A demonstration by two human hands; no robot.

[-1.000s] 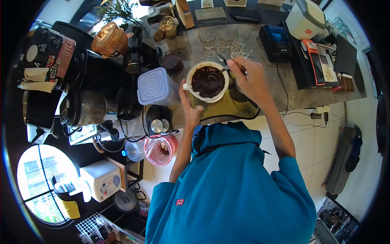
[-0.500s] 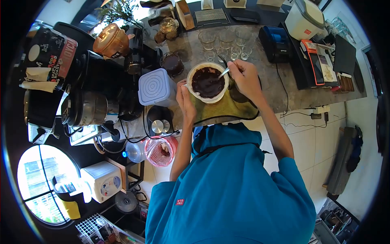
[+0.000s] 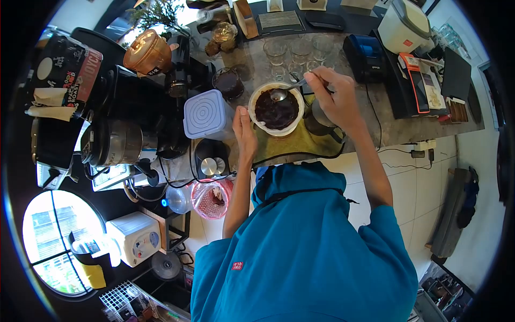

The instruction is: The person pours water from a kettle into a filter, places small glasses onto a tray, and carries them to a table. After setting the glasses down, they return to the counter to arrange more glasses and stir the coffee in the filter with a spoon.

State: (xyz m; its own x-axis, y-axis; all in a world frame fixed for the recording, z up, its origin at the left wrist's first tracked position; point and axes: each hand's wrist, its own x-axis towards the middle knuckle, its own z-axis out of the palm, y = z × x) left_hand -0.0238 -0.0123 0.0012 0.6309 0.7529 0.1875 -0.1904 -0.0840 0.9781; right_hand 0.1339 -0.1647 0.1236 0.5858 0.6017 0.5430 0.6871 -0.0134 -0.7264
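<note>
My right hand [image 3: 335,99] pinches the handle of a metal spoon [image 3: 279,95], whose bowl hangs over the far side of dark wet coffee grounds [image 3: 274,111]. These lie in a round white vessel [image 3: 295,126] that looks like a filter-lined coffee dripper. To its left, my left hand [image 3: 245,131] is upright with fingers stretched out, fingertips close to the rim. Under the dripper spreads a yellow-green mat [image 3: 300,146] with a dark edge. A dark metal cup [image 3: 317,124] stands on the mat, partly hidden by my right wrist.
A lidded plastic box [image 3: 205,115] sits left of my left hand, with a glass of dark liquid [image 3: 228,84] behind it. Several clear glasses [image 3: 275,52] are grouped beyond the dripper. Further right are a black printer [image 3: 365,59] and a hanging cable [image 3: 380,123]. Coffee machines fill the left.
My right hand has moved slightly right and lifted the spoon, so its bowl now shows above the grounds. My left hand has come a little away from the dripper's side, fingers straighter.
</note>
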